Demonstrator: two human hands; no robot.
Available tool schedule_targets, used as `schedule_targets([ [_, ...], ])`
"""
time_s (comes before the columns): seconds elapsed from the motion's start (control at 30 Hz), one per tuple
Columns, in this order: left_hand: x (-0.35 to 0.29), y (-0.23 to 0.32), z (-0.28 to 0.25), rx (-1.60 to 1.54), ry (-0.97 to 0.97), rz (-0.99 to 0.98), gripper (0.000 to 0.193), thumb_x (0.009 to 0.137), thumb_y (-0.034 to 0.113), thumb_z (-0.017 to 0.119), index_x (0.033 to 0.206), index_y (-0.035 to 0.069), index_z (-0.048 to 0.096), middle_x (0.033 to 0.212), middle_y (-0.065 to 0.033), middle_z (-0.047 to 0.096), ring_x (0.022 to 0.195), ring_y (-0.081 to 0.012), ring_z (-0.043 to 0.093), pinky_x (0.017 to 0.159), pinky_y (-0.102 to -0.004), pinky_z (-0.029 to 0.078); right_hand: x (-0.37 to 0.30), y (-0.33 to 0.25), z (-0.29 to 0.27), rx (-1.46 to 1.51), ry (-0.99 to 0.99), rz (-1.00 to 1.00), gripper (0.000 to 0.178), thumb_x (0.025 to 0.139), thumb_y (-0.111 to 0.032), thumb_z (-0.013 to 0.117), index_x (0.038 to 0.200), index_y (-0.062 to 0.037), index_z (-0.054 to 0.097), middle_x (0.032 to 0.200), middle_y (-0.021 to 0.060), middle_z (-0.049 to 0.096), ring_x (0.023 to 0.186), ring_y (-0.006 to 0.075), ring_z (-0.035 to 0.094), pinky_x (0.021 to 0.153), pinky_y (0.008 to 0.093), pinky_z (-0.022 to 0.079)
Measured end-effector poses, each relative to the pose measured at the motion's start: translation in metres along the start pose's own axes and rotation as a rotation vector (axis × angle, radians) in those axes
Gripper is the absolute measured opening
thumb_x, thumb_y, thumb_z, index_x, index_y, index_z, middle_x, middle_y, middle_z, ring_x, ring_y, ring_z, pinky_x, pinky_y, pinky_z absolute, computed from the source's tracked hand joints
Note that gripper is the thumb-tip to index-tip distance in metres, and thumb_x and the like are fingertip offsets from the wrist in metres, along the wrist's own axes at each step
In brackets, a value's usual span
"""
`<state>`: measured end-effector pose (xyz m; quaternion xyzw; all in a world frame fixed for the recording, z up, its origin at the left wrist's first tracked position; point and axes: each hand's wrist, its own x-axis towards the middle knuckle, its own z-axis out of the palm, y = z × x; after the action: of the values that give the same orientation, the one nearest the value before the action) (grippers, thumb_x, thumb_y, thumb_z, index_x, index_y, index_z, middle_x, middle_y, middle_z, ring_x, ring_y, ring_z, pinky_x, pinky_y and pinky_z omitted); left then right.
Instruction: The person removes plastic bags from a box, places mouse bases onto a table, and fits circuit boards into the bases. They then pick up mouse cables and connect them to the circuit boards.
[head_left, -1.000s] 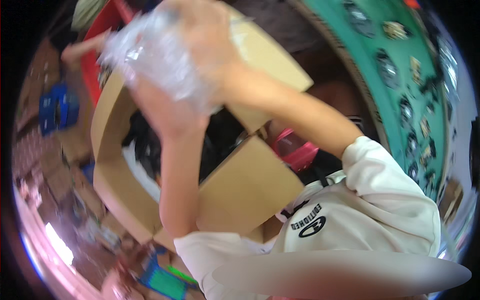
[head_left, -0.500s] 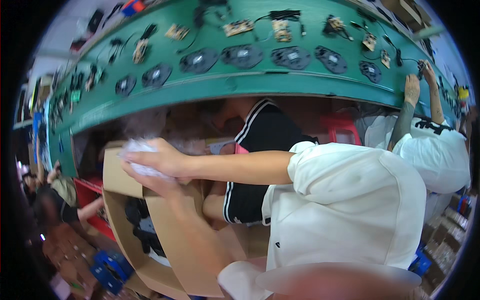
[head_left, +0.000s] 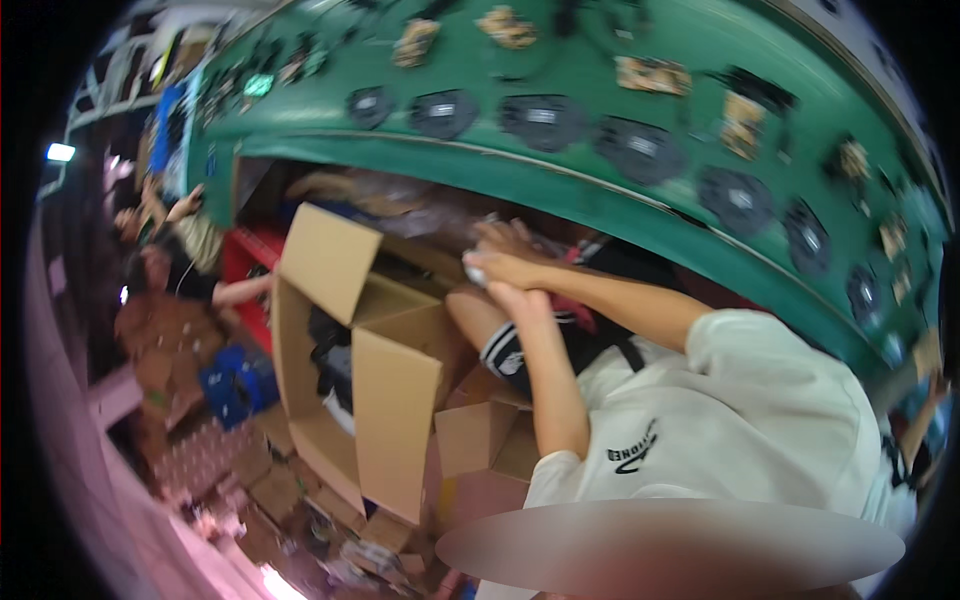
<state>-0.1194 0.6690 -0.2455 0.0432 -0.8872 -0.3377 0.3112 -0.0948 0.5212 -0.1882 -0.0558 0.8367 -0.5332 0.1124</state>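
Note:
My right hand (head_left: 503, 266) and my left hand (head_left: 512, 294) come together above my knees, just in front of the green workbench. Both are closed, pressed one against the other. A small whitish wad of crumpled clear plastic (head_left: 475, 272) shows at their left side; most of it is hidden by my fingers. Blur smears the fingertips, and the left fingers lie mostly behind the right hand. To the left of my hands an open cardboard box (head_left: 398, 415) stands with its flaps up. Dark parts (head_left: 335, 365) lie inside it.
Dark flat housings (head_left: 541, 118) line the front of the green workbench (head_left: 400, 160), with circuit boards (head_left: 655, 75) and cables behind. A red crate (head_left: 250, 265) and blue bin (head_left: 238, 385) stand left. A smaller open carton (head_left: 475, 435) is beside my leg. Another person's arm (head_left: 243, 290) reaches in.
My view has swung left, so the bench and box appear farther right. My hands have moved from over the box's flap to above my knees, and less of the plastic shows.

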Motion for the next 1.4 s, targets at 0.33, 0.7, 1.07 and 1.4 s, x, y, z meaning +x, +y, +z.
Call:
schedule_targets([
  [0.33, 0.066, -0.159, 0.121, -0.026, -0.064, -0.116, 0.057, 0.101, 0.038, 0.052, 0.144, 0.002, 0.044, 0.138, -0.0215, 0.053, 0.125, -0.0353, 0.054, 0.108, -0.0431, 0.042, 0.103, 0.034, -0.02, 0.344, -0.212, -0.157, 0.065, 0.102, -0.042, 0.055, 0.15, -0.0012, 0.041, 0.153, 0.0235, 0.042, 0.143, 0.0365, 0.039, 0.119, 0.0427, 0.027],
  [0.7, 0.121, -0.328, 0.15, -0.594, -0.223, -0.305, 0.053, 0.102, 0.036, 0.05, 0.142, 0.002, 0.046, 0.138, -0.0203, 0.054, 0.126, -0.0343, 0.054, 0.109, -0.0413, 0.041, 0.075, 0.141, -0.119, -0.19, -0.029, 0.497, 0.048, 0.104, -0.032, 0.055, 0.141, -0.0021, 0.054, 0.142, 0.018, 0.056, 0.132, 0.0298, 0.051, 0.112, 0.0385, 0.036],
  [1.07, 0.137, -0.359, 0.109, -0.796, -0.28, -0.328, 0.049, 0.103, 0.034, 0.048, 0.14, 0.002, 0.049, 0.138, -0.019, 0.056, 0.127, -0.0334, 0.054, 0.11, -0.0395, 0.041, 0.062, 0.203, -0.177, -0.484, 0.147, 0.375, 0.044, 0.104, -0.031, 0.056, 0.137, -0.0027, 0.058, 0.136, 0.0175, 0.061, 0.129, 0.0294, 0.054, 0.11, 0.0382, 0.038],
  [1.4, 0.163, -0.172, 0.039, -0.417, -0.303, -0.376, 0.033, 0.095, 0.025, 0.051, 0.112, 0.0, 0.065, 0.108, -0.023, 0.069, 0.099, -0.0376, 0.067, 0.089, -0.0472, 0.054, 0.002, 0.166, -0.105, -0.067, -0.028, 0.383, 0.041, 0.099, -0.033, 0.064, 0.122, 0.001, 0.066, 0.12, 0.0194, 0.07, 0.115, 0.0272, 0.064, 0.102, 0.0382, 0.046],
])
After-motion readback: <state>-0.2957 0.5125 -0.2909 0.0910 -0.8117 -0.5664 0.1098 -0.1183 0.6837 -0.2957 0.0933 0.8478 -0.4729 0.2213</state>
